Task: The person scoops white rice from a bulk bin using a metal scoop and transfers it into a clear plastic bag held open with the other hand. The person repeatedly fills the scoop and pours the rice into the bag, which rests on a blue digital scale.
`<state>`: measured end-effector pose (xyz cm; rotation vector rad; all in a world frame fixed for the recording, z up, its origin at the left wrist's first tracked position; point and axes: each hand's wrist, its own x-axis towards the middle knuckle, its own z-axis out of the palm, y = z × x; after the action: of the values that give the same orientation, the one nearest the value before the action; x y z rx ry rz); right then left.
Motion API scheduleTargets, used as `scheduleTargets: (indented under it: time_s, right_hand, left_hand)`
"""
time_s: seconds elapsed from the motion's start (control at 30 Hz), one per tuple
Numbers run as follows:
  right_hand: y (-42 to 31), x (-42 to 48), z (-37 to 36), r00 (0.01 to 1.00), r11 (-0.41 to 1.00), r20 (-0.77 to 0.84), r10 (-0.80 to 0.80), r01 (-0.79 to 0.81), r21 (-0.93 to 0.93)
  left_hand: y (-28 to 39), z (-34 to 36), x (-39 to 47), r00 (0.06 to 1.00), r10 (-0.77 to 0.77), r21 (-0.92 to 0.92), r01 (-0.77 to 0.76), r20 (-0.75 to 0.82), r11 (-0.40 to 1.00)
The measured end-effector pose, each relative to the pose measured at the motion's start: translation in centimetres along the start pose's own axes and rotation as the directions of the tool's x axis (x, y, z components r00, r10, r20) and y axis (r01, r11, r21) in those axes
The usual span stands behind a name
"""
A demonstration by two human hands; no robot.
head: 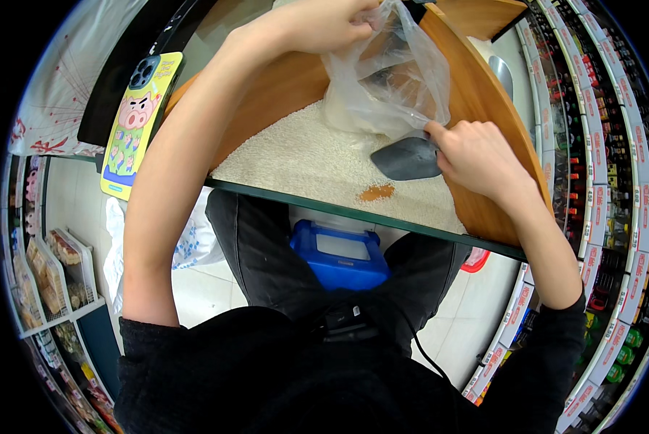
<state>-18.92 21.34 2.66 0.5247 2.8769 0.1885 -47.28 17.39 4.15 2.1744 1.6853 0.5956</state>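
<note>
My left hand [338, 24] grips the upper edge of a clear plastic bag [411, 81] near the top of the view. White rice sits in the bottom of the bag, which rests on the loose rice [292, 152] in a wooden bin [275, 89]. At the bag's right edge, my right hand [468, 154] pinches the plastic between thumb and finger. A dark grey scoop [408, 158] lies at that hand, over the rice; its handle is hidden by the fingers. In front of the scoop, a small patch of the bin's wooden floor [377, 192] shows through.
A green edge [324, 204] runs along the bin's near side. A phone in a yellow pig-pattern case [134, 122] stands at the left. Beyond the right wall lies a metal scoop [501, 76]. Below are a blue plastic container [341, 260] and a white bag [199, 238]. Stocked shelves [601, 217] line the right.
</note>
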Motion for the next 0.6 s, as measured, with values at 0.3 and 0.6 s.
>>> scheduleTargets:
  time_s: [0.3, 0.6]
  right_hand:
    - [0.8, 1.0, 4.7, 0.972, 0.997, 0.22, 0.079, -0.081, 0.003]
    - [-0.6, 1.5, 7.2, 0.941, 0.92, 0.336, -0.035, -0.101, 0.379]
  left_hand:
    - [0.2, -0.1, 0.3, 0.999, 0.024, 0.022, -0.023, -0.027, 0.999]
    - [-0.6, 0.1, 0.5, 1.0, 0.018, 0.126, -0.016, -0.012, 0.992]
